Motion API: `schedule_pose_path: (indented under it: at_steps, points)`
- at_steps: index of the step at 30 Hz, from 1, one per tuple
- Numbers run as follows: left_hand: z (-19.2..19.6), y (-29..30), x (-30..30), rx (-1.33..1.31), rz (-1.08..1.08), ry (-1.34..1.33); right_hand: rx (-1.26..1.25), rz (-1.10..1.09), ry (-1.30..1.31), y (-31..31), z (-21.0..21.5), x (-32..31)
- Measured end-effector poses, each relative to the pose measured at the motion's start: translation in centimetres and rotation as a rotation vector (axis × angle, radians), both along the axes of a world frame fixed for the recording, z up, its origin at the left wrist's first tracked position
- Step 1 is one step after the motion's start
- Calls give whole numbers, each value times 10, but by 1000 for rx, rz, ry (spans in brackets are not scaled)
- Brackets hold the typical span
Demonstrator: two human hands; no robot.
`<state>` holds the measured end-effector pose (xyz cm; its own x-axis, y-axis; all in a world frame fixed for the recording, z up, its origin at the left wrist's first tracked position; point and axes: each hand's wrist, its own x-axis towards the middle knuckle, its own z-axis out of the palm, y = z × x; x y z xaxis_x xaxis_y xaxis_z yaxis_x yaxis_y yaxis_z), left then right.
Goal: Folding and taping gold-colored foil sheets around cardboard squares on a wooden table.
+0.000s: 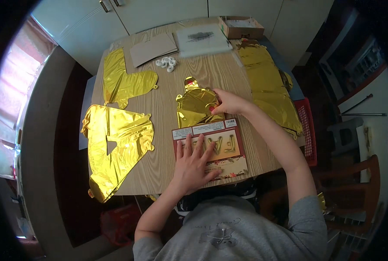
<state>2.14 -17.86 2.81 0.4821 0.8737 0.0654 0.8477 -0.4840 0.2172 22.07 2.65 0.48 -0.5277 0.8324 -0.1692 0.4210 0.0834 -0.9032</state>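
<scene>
The left hand (193, 163) lies flat, fingers spread, pinning the red packet (211, 147) at six o'clock on the tabletop (167, 113). The right hand (226, 102) pinches the folded gold foil balloon (196, 106) just beyond; it is best drawn out slowly to avoid tearing.

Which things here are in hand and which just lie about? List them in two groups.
In hand:
- left hand flat on the red package
- right hand gripping the folded gold foil balloon above it

Lying about:
- large gold foil balloon
- gold foil balloon behind it
- gold foil pile at right
- cardboard sheet
- white ribbon coil
- cardboard box
- red basket
</scene>
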Motion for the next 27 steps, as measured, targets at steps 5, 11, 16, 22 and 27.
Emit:
schedule_pose_path:
  at_steps: [5, 11, 16, 22, 27]
  points:
    - [1, 0, 0, -2, 2, 15, -22, 10, -21, -1, 6, -1]
    - [4, 0, 1, -10, -1, -4, 16, 16, -32, 1, 1, 1]
    - [4, -2, 4, -9, 23, 10, -8, 40, -83, 1, 4, -4]
    - [5, -3, 5, 14, 25, -13, 6, 25, -76, -5, 11, -6]
    - [2, -3, 6, 26, 28, -24, 21, 18, -62, -1, 2, -1]
